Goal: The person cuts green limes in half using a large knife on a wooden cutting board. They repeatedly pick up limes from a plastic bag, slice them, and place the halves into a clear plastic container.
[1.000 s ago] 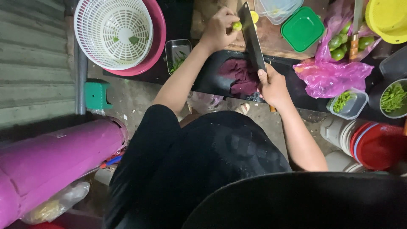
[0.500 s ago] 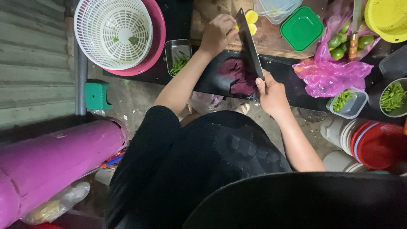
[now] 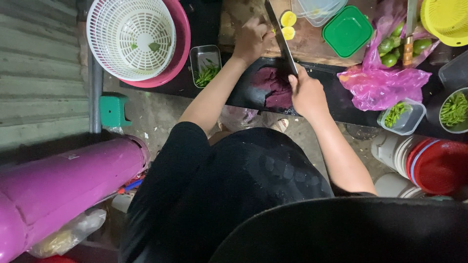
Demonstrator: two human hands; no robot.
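The right hand (image 3: 306,92) has its fingers wrapped shut around the handle of a long knife (image 3: 281,36), whose dark blade runs up and away from the fingers across the wooden cutting board (image 3: 312,44). Just beyond the blade's far side lie two yellow fruit halves (image 3: 288,25), cut faces up, one touching the other.

The left hand (image 3: 251,41) sits on the board on the other side of the blade, fingers curled down tight against the wood close to the fruit halves (whether they pinch anything under them cannot be told from here).

Directly below the right hand's fingers, a purple cloth (image 3: 275,87) lies bunched on the dark desk (image 3: 341,104). To the left of the left hand stands a small metal tin (image 3: 204,65) with green cuttings inside, and farther left a white colander (image 3: 130,36) rests in a pink basin (image 3: 180,46).

To the right of the knife hand are a green square lid (image 3: 347,30), then a pink plastic bag (image 3: 382,83) holding green limes (image 3: 390,51), with a second knife (image 3: 409,29) lying over it. Farther right sit a clear tub (image 3: 400,117) of green pieces and a yellow colander (image 3: 446,19) at the corner.
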